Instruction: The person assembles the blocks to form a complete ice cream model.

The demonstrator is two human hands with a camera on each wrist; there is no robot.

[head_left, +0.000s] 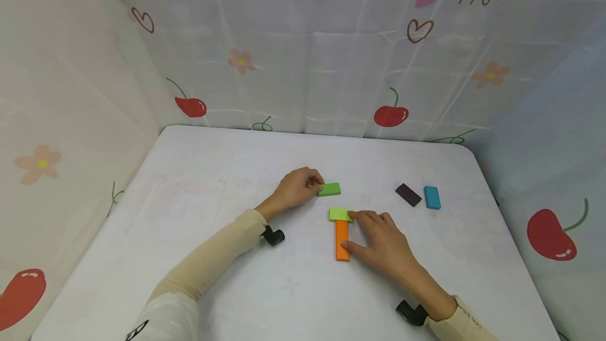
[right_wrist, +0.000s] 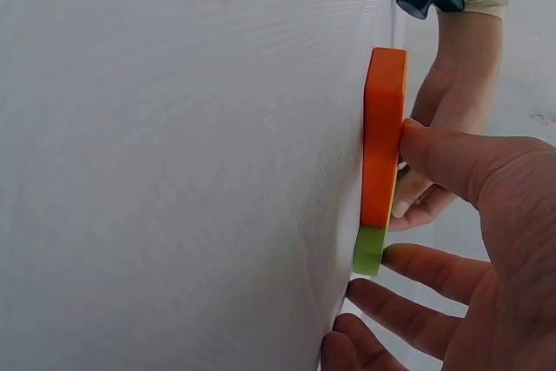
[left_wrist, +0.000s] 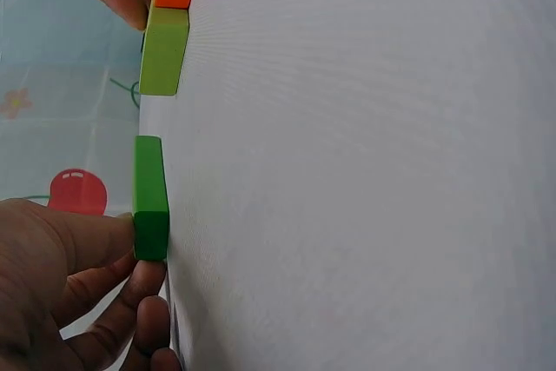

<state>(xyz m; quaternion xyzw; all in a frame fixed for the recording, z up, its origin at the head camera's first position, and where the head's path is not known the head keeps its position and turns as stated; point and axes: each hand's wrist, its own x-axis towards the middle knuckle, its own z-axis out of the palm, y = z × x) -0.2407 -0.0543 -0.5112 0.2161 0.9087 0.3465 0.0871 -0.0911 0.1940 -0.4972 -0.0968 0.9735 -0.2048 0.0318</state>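
My left hand [head_left: 297, 188] pinches the left end of a green block [head_left: 330, 189] lying on the table; the left wrist view shows thumb and fingers on the green block [left_wrist: 150, 202]. Just below it lies a lime block [head_left: 338, 214], crosswise against the top end of an upright-pointing orange block [head_left: 342, 241], forming a T. My right hand [head_left: 385, 243] touches both: thumb on the orange block [right_wrist: 383, 136], index fingertip at the right end of the lime block [right_wrist: 368, 250]. Its other fingers are spread and rest beside them.
A dark brown block [head_left: 408, 194] and a blue block [head_left: 432, 197] lie on the white table [head_left: 227, 172] to the right, beyond my right hand. Printed curtains [head_left: 307, 57] stand behind the table and at both sides.
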